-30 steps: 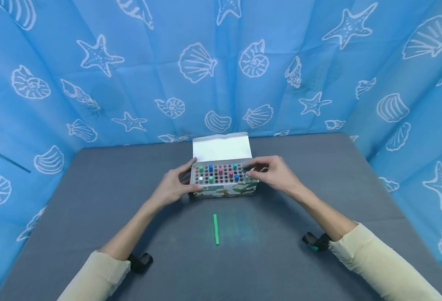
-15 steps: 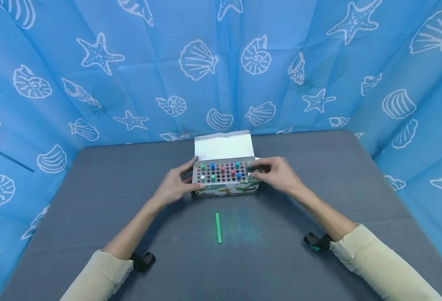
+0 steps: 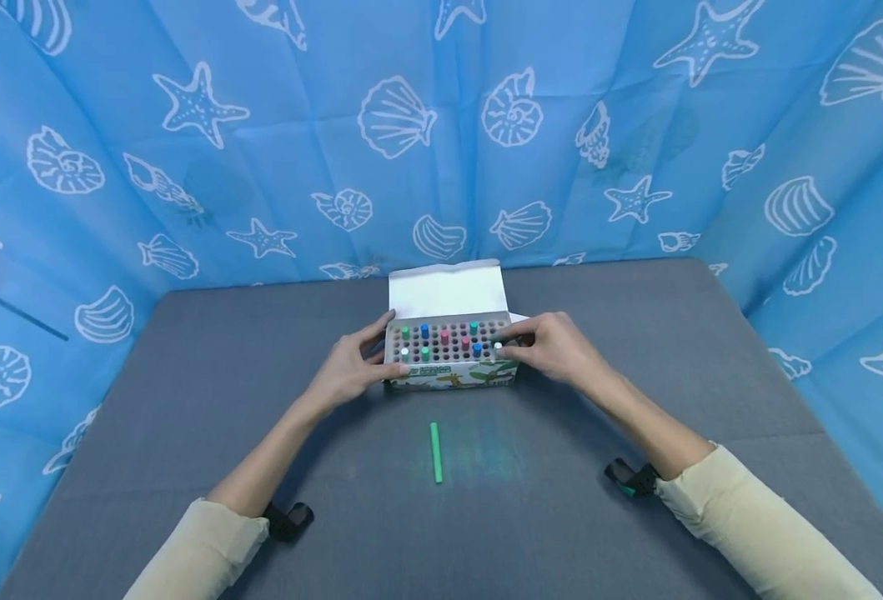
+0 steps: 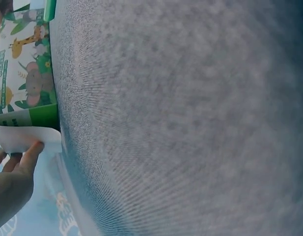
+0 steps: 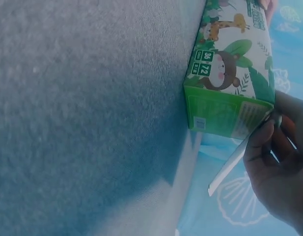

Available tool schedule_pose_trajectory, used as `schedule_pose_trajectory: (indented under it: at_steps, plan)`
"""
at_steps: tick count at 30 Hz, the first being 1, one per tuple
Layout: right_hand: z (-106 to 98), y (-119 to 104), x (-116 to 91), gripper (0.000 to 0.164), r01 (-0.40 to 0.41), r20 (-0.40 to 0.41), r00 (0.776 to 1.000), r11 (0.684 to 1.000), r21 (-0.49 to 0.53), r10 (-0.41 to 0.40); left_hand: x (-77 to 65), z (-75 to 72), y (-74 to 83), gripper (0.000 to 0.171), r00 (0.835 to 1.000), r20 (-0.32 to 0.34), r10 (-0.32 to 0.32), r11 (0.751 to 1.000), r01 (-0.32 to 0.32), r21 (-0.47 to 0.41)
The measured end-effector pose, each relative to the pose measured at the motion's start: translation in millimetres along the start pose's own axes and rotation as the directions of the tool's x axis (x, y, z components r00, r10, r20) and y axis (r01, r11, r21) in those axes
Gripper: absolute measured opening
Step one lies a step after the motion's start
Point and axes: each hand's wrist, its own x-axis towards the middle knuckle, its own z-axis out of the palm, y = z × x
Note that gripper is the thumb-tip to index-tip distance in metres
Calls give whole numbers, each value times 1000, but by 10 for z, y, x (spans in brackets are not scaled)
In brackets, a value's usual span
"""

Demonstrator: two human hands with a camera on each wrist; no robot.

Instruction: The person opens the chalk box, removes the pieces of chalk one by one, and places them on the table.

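Note:
An upright cardboard box [image 3: 452, 377] printed with animals stands with its white lid raised. Its grey tray [image 3: 452, 354] is full of round holes, and several coloured sticks that look like chalk stand in them. My left hand [image 3: 347, 367] holds the box's left end, thumb at the front and fingers towards the back; the left wrist view shows those fingers on a white flap [image 4: 23, 137]. Over the right end, my right hand [image 3: 554, 343] pinches a white chalk stick [image 3: 498, 346] at the tray; its lower part is hidden. A green chalk stick [image 3: 436, 452] lies in front of the box.
The box sits on a grey cloth-covered table [image 3: 561, 517]. A blue curtain [image 3: 441, 125] with shell and starfish prints hangs behind and at the sides. Another white flap [image 5: 230, 167] sticks out at the box's right end.
The head view has shifted slightly. Both hands keep their places at the box, and the white chalk stick's end shows more plainly between my right fingertips.

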Motion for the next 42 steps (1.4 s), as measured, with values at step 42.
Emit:
schedule_pose_trajectory:
  at_steps: [42]
  plan:
    - [22, -98, 23, 14, 346, -318, 867, 923, -170, -384, -4, -39, -5, 91, 1000, -5, 9, 999, -9, 48]
